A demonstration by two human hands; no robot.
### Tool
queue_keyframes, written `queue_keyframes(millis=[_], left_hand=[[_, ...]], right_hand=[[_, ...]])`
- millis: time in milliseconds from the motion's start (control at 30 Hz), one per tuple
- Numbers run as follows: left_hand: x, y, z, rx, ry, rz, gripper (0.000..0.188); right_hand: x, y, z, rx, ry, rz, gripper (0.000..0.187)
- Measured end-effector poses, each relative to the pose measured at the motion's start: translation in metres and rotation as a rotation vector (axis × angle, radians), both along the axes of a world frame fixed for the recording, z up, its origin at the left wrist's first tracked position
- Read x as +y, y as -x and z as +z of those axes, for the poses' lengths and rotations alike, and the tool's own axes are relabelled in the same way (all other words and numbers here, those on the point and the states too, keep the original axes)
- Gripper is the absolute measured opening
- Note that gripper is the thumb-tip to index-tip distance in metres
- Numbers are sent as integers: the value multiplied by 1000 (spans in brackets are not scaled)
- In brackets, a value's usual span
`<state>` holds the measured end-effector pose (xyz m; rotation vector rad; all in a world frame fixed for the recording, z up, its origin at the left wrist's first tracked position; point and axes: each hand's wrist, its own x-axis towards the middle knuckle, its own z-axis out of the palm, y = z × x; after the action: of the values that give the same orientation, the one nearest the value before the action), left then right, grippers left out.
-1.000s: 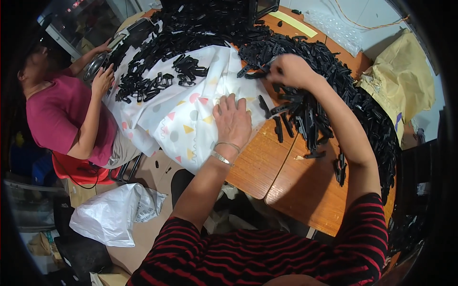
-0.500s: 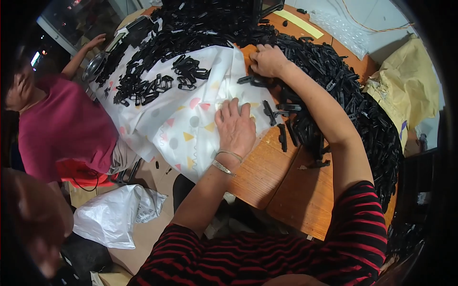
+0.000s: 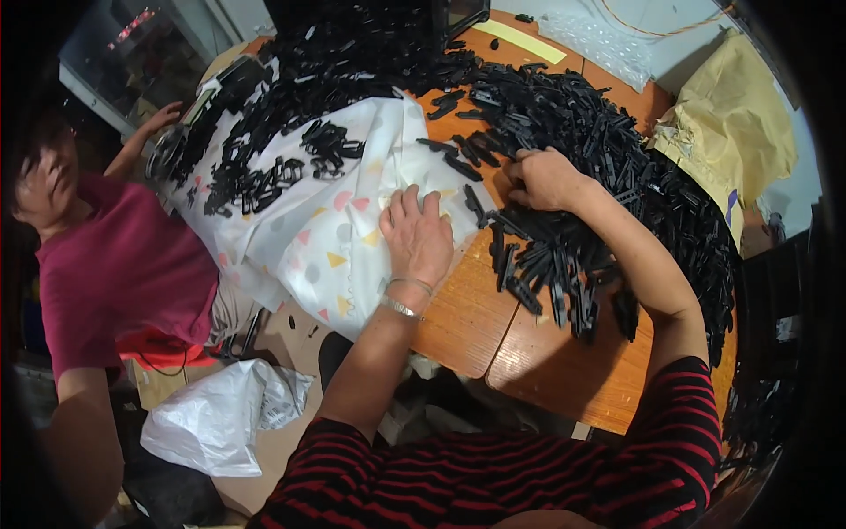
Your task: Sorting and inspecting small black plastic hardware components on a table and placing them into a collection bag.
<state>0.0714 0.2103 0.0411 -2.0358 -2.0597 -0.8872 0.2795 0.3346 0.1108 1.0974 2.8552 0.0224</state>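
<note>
My left hand [image 3: 419, 238] lies flat with its fingers stretched on a white cloth [image 3: 304, 273] printed with pastel shapes. The cloth is rumpled across the left part of the wooden table. My right hand [image 3: 548, 179] is curled at the inner edge of a big heap of black plastic parts [image 3: 608, 145]. Its fingertips point down among the parts, and whatever they grip is hidden. Loose narrow black parts [image 3: 573, 282] are scattered on the wood below that hand. More black clips [image 3: 273, 181] rest on the cloth farther left.
A person in a maroon shirt [image 3: 128, 264] is at the left, one hand [image 3: 160, 117] near the table's far edge. A yellowish paper sack [image 3: 736, 119] and bubble wrap [image 3: 604, 44] are at the back right. On the floor lies a white plastic bag [image 3: 225, 414].
My right hand has come nearer to me and a little right, its fingers now curled. More black parts are spread over the near wood. My left hand stays on the cloth.
</note>
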Motion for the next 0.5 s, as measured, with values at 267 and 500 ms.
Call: queue_keyframes(millis=[267,500], left_hand=[[-5,-1,-3,67,4,-9,38],[2,-6,-2,53,66,12,39]], right_hand=[[73,64,2,493,-115,5,14],[137,119,-42,163,-201,-221,31]])
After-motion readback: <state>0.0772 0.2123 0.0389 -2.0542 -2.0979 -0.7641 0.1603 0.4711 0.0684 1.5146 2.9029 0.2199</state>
